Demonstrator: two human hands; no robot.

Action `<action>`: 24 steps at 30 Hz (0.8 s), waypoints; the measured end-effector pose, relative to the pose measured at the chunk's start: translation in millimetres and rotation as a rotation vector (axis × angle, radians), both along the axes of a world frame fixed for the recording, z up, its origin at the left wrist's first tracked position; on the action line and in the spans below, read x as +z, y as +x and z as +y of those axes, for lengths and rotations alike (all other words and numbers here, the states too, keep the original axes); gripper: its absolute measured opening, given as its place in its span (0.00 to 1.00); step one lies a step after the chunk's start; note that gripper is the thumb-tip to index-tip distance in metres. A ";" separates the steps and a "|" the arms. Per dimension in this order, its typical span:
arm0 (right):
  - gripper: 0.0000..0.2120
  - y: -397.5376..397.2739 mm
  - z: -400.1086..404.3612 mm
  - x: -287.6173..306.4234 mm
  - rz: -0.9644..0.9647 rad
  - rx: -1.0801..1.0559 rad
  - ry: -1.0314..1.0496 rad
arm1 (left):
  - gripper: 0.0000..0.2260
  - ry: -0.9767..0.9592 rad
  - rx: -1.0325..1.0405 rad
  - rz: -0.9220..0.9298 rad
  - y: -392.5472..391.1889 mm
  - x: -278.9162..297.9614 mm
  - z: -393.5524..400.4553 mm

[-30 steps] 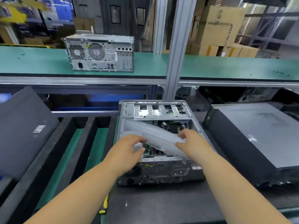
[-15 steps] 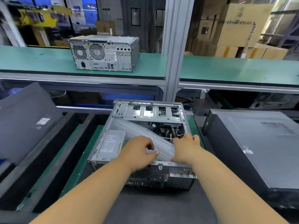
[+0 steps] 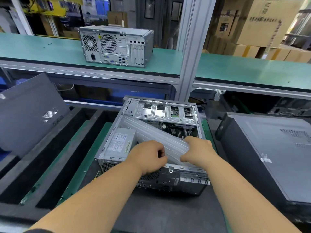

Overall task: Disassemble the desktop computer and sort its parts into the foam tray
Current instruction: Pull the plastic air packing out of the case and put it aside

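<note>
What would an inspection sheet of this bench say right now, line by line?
Surface: dark mat, bare in front.
Job's things: open computer case lying on its side; power supply inside; ribbed translucent plastic piece across it; black foam tray at left.
Clutter: side panel leaning at left.
Grippers: left hand and right hand grip the plastic piece.
Cables: bundle inside case.
Surroundings: second computer on green shelf; closed tower right; cardboard boxes.

A second computer tower [image 3: 116, 47] stands before cardboard boxes [image 3: 257, 22].
</note>
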State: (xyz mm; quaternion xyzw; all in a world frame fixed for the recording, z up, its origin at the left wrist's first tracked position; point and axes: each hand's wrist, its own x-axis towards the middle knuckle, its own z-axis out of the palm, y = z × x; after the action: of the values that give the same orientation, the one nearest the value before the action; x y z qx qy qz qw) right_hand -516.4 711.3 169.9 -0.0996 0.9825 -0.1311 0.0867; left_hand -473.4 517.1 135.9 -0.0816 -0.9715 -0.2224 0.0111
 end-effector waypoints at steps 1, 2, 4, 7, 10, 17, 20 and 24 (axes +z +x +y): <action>0.20 2.9 -0.9 1.9 0.003 -0.034 -0.098 | 0.08 0.000 0.004 -0.007 -0.5 0.2 0.1; 0.22 5.8 -2.1 5.0 0.011 -0.058 -0.172 | 0.08 0.004 0.007 -0.013 -0.7 0.3 0.3; 0.24 9.1 -5.7 13.8 0.066 -0.058 -0.227 | 0.08 0.025 0.014 -0.020 -1.0 0.3 0.5; 0.28 10.2 -12.7 33.4 0.218 -0.002 -0.179 | 0.09 0.044 0.021 -0.021 -1.6 0.5 0.5; 0.28 10.9 -13.3 56.8 0.329 0.073 -0.045 | 0.11 0.038 0.036 -0.013 -2.6 1.0 0.8; 0.28 29.0 26.3 97.9 0.332 0.031 0.003 | 0.17 0.145 0.043 -0.004 3.6 4.8 0.2; 0.32 40.3 43.1 105.6 0.326 -0.025 -0.064 | 0.19 0.208 0.006 -0.005 6.9 7.1 -1.8; 0.31 59.1 52.8 106.9 0.280 -0.057 -0.218 | 0.13 0.622 0.003 -0.059 13.2 15.9 -2.9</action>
State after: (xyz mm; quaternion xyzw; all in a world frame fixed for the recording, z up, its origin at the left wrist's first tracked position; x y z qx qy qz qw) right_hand -457.2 764.1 276.8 -0.0978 0.9674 -0.2243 -0.0660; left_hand -460.2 514.2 151.7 -0.0663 -0.8569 -0.5111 0.0078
